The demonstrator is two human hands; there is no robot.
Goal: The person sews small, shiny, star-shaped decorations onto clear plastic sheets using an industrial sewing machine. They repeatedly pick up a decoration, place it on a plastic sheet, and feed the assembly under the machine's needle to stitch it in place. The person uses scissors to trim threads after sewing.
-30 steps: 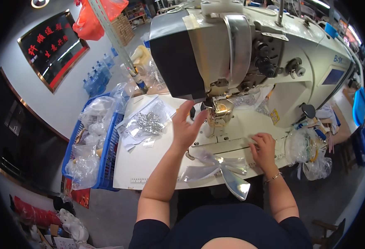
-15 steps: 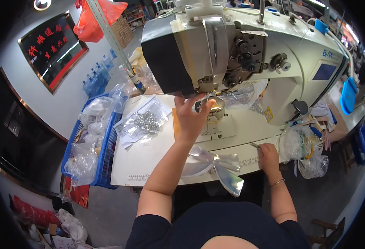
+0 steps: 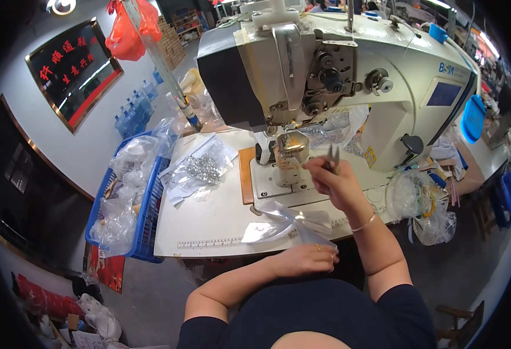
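Note:
A shiny silver, iridescent bow (image 3: 293,224) lies near the front edge of the white sewing table (image 3: 206,232). My left hand (image 3: 305,260) is at that edge, closed over the bow's lower tail, which its curled fingers partly hide. Raised to the right of the machine's post is my right hand (image 3: 339,186), closed around small thread snips (image 3: 333,156) with the blades pointing up. The large white sewing machine (image 3: 278,75) stands over the bow, its metal post bed (image 3: 292,148) beneath the needle area.
A plastic bag of silvery beads or studs (image 3: 204,168) lies on the table's left. Beside the table is a blue basket (image 3: 145,227) full of clear plastic bags. More clear bags (image 3: 409,195) sit at the right end. A slanted metal pole (image 3: 162,64) rises at the back left.
My left hand has come down from the needle area to the bow at the table edge. My right hand has risen from the table's right side, bringing the snips up beside the post.

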